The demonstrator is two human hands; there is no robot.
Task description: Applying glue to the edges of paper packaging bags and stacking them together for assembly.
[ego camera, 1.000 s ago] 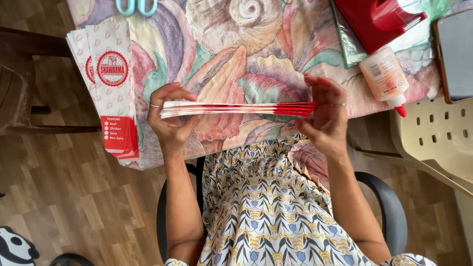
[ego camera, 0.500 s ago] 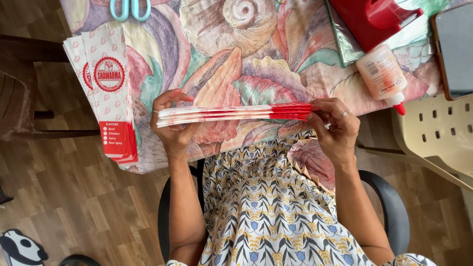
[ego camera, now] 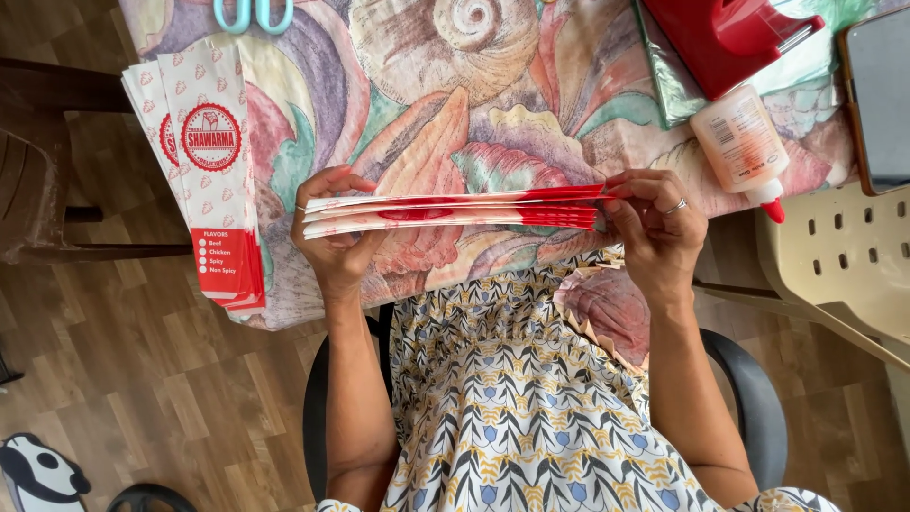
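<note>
lighting: even, soft daylight-like illumination across the whole view; no hard-edged shadows. faint soft shadow under the held stack of paper sleeves (ego camera: 455, 210) on the patterned worktop cloth (ego camera: 445, 104). wooden floor (ego camera: 142, 379) at lower left reads darker than the worktop. mild sheen on the green foil sheet (ego camera: 668, 85) and on the dark phone screen (ego camera: 882, 104), which reflects pale light; small highlight on the glue bottle (ego camera: 741, 142). focus: sharp overall, print on the sleeve pile (ego camera: 204, 180) crisp. slight softness toward the corners. no motion blur on either hand. edge bending not evident.
</note>
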